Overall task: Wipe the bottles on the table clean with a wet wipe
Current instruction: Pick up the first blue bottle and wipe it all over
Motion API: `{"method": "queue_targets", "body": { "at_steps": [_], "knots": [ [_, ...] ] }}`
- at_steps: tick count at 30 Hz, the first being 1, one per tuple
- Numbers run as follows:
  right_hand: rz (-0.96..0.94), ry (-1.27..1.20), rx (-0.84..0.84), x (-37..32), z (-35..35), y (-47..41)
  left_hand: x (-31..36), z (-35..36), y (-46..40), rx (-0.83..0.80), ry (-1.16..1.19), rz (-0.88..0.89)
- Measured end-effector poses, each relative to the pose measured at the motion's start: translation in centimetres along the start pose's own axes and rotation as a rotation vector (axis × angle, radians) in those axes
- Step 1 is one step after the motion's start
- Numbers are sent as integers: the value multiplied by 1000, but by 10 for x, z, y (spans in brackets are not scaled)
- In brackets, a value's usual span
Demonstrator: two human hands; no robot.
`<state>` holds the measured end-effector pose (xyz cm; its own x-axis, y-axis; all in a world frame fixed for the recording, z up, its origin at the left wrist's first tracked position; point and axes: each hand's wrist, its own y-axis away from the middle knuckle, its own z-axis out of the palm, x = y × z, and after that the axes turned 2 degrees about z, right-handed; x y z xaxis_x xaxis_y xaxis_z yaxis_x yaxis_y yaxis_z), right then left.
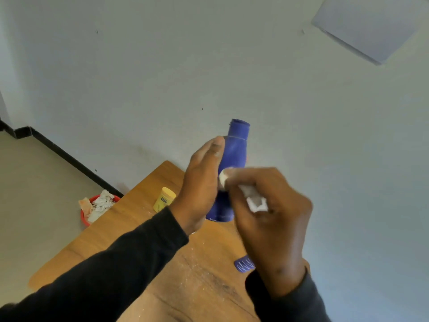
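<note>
Gripping blue bottle (234,159) in left hand (202,182), right hand (267,205) clenching wipe (253,198)

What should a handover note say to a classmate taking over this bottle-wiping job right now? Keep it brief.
Left hand: holds the blue bottle upright above the table.
Right hand: fingers closed on the wet wipe, pressed to the bottle's side.
Yellow bottle stands on the table; a blue object lies near the right wrist.
Done: blue bottle being wiped.
Left: probably the others.

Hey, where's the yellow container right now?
In the head view, the yellow container lies on the wooden table near its far left edge, just left of the left hand and right of the red bin.
</note>
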<state>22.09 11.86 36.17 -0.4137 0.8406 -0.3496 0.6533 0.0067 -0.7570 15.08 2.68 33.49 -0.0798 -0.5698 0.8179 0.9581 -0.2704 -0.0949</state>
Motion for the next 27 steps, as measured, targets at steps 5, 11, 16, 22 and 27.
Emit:
{"method": "queue_targets", "body": {
  "at_steps": [5, 11, 16, 22, 27],
  "knots": [
    [73, 12, 205, 21, -13, -37, -8, 13, 11, -146, -37, -7],
    [-29, 18, -88, -2, -3, 6, 8, -7, -7, 10, 10, -29],
    [18, 5, 3, 9, -6, -2, -1, -5, -4, -46, -11, -76],
    [83, -33, 66, 15, -12, -14, -4, -3, -10, -75, 68, -106],
    [21, 33, -91, 1, -6, 21, 5, -16, -20, 16, 96, -105]
  ]
}}
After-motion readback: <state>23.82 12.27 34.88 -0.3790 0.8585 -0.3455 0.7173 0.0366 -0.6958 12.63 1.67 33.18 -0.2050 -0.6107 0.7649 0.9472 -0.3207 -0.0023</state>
